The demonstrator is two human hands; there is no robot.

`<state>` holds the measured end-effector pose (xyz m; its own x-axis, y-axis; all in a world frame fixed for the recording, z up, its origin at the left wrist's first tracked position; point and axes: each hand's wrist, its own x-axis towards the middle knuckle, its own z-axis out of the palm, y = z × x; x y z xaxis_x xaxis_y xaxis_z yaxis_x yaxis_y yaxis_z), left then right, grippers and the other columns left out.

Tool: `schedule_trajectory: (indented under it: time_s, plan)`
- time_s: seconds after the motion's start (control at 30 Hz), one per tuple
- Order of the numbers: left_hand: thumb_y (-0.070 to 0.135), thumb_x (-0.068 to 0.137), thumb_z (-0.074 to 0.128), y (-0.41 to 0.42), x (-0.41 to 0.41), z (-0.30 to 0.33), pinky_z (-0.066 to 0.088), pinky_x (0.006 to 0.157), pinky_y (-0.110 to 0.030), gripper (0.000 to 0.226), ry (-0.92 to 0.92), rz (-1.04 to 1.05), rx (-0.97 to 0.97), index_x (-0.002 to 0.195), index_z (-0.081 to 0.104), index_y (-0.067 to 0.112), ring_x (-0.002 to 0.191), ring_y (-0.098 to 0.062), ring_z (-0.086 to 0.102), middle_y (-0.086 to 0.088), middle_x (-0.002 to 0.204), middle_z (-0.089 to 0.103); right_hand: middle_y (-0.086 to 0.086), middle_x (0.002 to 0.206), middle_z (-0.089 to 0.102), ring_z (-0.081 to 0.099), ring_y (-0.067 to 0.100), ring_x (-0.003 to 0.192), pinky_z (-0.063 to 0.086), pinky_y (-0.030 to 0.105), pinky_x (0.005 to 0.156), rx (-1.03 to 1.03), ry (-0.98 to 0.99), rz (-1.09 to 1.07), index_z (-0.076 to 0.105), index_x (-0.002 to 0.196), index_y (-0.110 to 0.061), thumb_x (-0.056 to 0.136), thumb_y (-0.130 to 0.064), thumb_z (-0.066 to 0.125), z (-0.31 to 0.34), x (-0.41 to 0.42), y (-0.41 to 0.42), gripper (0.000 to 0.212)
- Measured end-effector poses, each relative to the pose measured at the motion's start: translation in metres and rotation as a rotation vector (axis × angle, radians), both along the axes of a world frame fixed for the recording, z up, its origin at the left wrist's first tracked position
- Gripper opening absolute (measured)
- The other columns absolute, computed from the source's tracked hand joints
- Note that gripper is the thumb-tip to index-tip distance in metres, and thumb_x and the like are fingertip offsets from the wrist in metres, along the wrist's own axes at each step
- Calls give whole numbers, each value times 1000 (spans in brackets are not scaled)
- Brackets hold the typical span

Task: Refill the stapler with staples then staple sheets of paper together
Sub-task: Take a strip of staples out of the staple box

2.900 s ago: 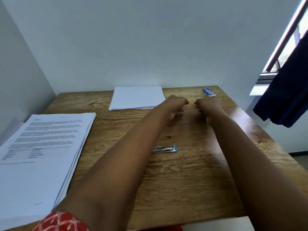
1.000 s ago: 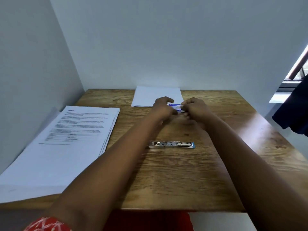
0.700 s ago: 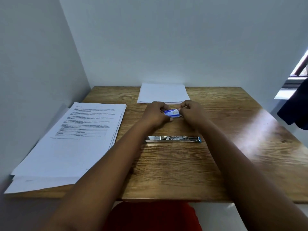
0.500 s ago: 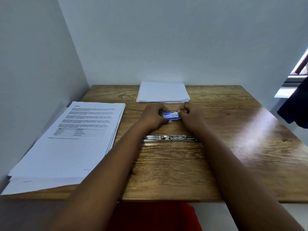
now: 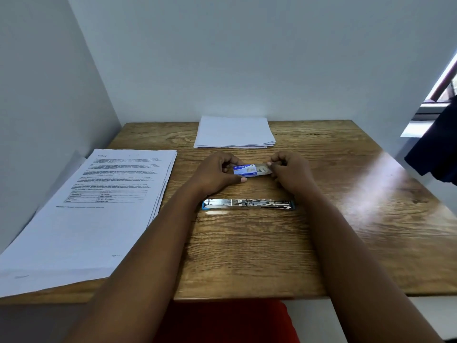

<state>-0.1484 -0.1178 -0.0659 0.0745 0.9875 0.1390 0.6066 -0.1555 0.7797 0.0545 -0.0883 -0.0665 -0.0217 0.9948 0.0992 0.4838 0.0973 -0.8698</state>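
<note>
Slid partway out of box since half a second ago: inner tray. Nearest, opened flat on table, stapler, untouched. Beyond it, left hand closed round box sleeve, right hand pinching tray end. Light, thin card, easily crushed; best held by edges. Grey staples seemingly inside tray. Farthest, paper.

This looks like a small office or study corner. A wooden tabletop is pushed into a corner between plain white walls. A big stack of printed pages lies on the left and a pile of blank paper at the back. A stapler lies open in the middle. A window is at the right.
</note>
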Motion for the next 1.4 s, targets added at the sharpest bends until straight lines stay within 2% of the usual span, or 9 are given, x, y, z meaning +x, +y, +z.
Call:
schedule_trajectory:
  time_s: [0.13,0.33,0.53,0.73,0.87,0.97,1.03,1.13,1.4]
  plan:
    - [26,75,88,0,-1,-2,37,58,-3,40,-3,13,21,112,75,23,82,-3,51,1,107,66,-5,70,64,57,14,61,52,33,62,19,-55,-24,62,74,-30,94,-17,63,3,1,0,23]
    - [27,73,89,2,-1,-4,38,61,-13,40,-12,16,24,111,75,24,81,-5,50,3,99,64,-6,74,64,62,15,72,56,28,57,33,-51,-88,65,77,-27,93,-11,63,5,8,2,22]
    - [29,74,88,2,-2,-3,42,68,-25,37,-32,11,19,108,74,28,85,-9,52,-2,104,65,-1,84,69,65,19,83,58,39,80,8,-49,-142,65,72,-29,90,-7,62,6,11,6,29]
    - [28,75,87,1,-2,-2,40,61,-9,37,-14,4,28,109,74,28,83,-4,51,10,101,64,6,92,70,68,25,91,58,44,83,4,-19,-241,71,83,-23,89,-8,63,7,12,7,18]
    - [29,75,87,2,-2,-4,44,69,-19,42,-5,2,27,115,74,28,89,-6,54,10,105,64,6,93,71,69,26,88,58,43,84,7,38,-276,69,79,-24,89,-11,65,10,12,7,17]
    - [33,72,89,2,-1,-4,43,67,-11,58,-23,4,10,126,68,28,91,-2,56,12,108,65,2,87,70,65,19,79,58,34,76,28,72,-213,67,77,-25,90,-12,66,12,7,3,18]
    - [31,70,91,2,-1,-4,47,71,-11,67,-117,6,0,131,63,26,90,1,59,11,107,68,-2,78,67,61,12,66,53,23,57,25,94,-147,70,84,-22,91,-14,66,13,-1,-2,12]
    - [25,69,92,0,0,-2,46,65,-4,65,-243,-26,3,127,65,24,73,13,60,15,98,68,-2,70,65,56,6,53,43,14,42,4,113,-60,69,84,-21,92,-13,66,14,-13,-10,12]
    - [20,71,90,1,-2,-5,40,58,2,35,-182,-41,23,104,78,22,74,26,56,21,95,68,3,84,71,63,16,77,53,34,70,-22,35,1,71,87,-21,91,-20,66,8,-20,-14,6]
